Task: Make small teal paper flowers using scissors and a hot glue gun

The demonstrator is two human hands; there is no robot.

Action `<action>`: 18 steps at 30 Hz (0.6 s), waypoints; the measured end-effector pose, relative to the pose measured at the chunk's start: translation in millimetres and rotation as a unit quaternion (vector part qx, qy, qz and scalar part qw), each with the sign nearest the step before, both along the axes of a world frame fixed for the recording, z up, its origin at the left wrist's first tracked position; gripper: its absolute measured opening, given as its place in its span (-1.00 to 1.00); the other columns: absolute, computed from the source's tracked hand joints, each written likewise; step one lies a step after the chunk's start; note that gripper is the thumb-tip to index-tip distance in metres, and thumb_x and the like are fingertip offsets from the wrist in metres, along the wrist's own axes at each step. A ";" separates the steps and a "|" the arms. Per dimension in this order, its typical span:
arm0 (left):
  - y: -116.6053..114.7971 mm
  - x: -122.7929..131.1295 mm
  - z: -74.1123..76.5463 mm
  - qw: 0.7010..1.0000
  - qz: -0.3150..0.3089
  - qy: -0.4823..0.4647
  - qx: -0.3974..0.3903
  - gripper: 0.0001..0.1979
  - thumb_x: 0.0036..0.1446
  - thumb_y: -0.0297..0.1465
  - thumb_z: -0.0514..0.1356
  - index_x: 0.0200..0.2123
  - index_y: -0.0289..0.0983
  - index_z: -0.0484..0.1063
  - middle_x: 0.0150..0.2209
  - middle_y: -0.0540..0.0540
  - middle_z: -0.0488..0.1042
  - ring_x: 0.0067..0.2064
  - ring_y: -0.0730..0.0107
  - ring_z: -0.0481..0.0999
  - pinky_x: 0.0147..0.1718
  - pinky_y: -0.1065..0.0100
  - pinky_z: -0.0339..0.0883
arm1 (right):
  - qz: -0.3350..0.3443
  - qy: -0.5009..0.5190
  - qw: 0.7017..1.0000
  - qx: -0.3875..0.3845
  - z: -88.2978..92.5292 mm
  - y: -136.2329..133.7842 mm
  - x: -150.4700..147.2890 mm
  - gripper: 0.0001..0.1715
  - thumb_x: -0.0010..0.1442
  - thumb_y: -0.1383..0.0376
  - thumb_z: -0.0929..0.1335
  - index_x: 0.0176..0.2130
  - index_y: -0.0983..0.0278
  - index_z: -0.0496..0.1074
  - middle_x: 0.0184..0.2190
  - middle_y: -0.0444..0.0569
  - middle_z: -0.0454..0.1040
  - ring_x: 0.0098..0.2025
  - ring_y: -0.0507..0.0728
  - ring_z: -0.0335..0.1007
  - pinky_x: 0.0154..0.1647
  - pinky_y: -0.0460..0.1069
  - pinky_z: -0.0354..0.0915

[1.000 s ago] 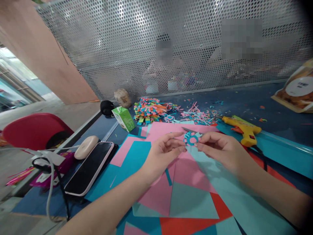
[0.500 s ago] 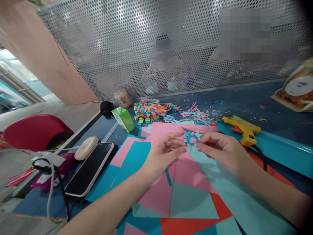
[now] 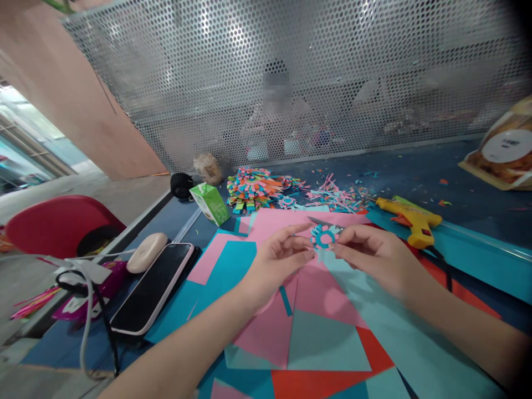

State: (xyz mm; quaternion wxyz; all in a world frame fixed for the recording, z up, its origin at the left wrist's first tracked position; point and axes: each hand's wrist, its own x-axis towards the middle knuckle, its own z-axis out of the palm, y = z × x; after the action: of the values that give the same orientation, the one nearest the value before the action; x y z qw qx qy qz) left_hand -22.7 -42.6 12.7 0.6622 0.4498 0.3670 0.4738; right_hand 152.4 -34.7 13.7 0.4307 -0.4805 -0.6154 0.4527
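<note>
A small paper flower in blue, pink and pale teal, with looped petals, is held up above the coloured sheets. My right hand pinches its right edge between thumb and fingers. My left hand is curled at its left edge, thumb below and fingertips against the petals. Behind the flower lies a dark pointed blade, most of it hidden. Beneath my hands are overlapping pink paper, pale teal paper and blue paper. A narrow blue strip rests on the pink paper.
A yellow glue gun lies at right, its cord trailing down. Paper flowers and cut strips are heaped behind the sheets. At left are a green carton, phone and cables. A perforated metal screen rises behind.
The paper flower has tilted slightly and shifted a little to the left in my fingers. Both hands stay in nearly the same place.
</note>
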 end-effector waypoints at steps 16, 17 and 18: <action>-0.9 -0.5 -2.0 1.000 -0.008 -0.001 -0.020 -0.54 -0.11 -0.50 0.29 -0.06 -0.19 0.42 -0.38 -0.01 0.44 -0.38 0.54 0.40 -0.37 0.46 0.18 | 0.002 0.005 1.000 -0.001 1.0 -0.6 -1.1 -0.76 -0.10 0.16 0.40 -0.57 0.24 0.32 -0.65 -0.18 0.24 -0.62 -0.04 0.11 -0.62 -0.09 0.06; -1.0 -0.7 -2.2 1.000 -0.008 -0.002 -0.016 -0.54 -0.11 -0.51 0.29 -0.06 -0.20 0.42 -0.38 -0.01 0.43 -0.38 0.54 0.40 -0.37 0.47 0.18 | 0.005 0.006 1.000 -0.002 1.6 -0.8 -1.1 -0.76 -0.09 0.17 0.40 -0.57 0.24 0.32 -0.65 -0.19 0.24 -0.62 -0.04 0.11 -0.62 -0.09 0.06; -1.1 -0.8 -2.4 1.000 -0.010 -0.003 -0.012 -0.55 -0.10 -0.51 0.28 -0.06 -0.20 0.42 -0.38 -0.01 0.43 -0.38 0.54 0.40 -0.38 0.47 0.18 | 0.007 0.007 1.000 -0.005 2.3 -0.9 -1.1 -0.76 -0.09 0.17 0.40 -0.57 0.25 0.32 -0.65 -0.19 0.23 -0.62 -0.04 0.11 -0.62 -0.09 0.06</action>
State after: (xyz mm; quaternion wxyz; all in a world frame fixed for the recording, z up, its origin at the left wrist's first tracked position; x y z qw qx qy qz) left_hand -23.5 -43.6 10.3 0.6729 0.4441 0.3667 0.4642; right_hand 151.3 -35.6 15.9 0.4295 -0.4748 -0.6136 0.4622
